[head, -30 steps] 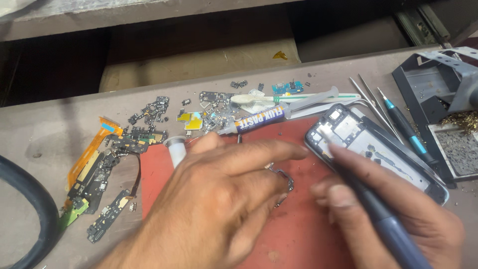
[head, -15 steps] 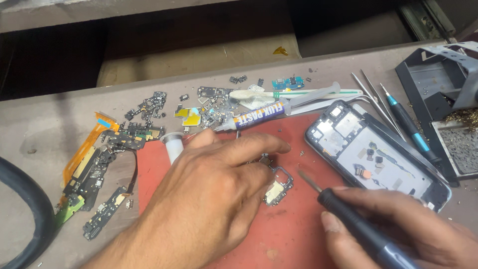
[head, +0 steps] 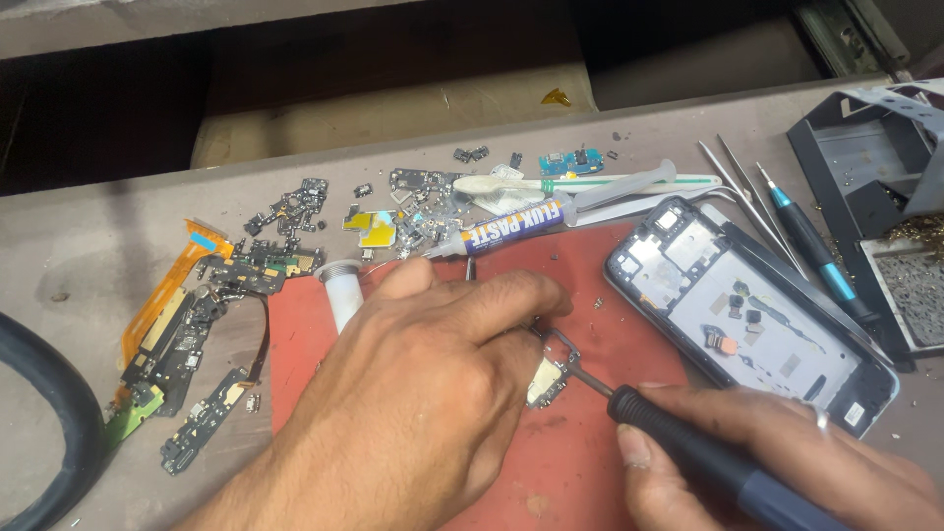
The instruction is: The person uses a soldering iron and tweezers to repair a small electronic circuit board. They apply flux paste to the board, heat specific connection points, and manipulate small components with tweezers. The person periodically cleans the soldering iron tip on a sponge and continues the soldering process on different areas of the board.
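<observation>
My left hand (head: 413, 393) rests on a red mat (head: 610, 452), its fingertips pressing down a small circuit board (head: 553, 379). My right hand (head: 787, 462) grips a dark soldering iron (head: 688, 442) like a pen, and the metal tip touches the right edge of that board. An opened phone frame (head: 757, 324) lies face down to the right of the board, apart from both hands. A white cylindrical tube (head: 344, 290) pokes out from behind my left hand.
A flux paste syringe (head: 551, 218), a white toothbrush (head: 590, 183), scattered small boards and orange flex cables (head: 167, 305) lie at the back and left. Tweezers (head: 737, 187) and a teal screwdriver (head: 816, 261) lie right of the phone. A dark stand (head: 865, 167) sits far right, a black cable (head: 49, 433) at left.
My right hand left the phone frame and swung the iron down and left until its tip met the small board. My left hand kept pressing the board in place.
</observation>
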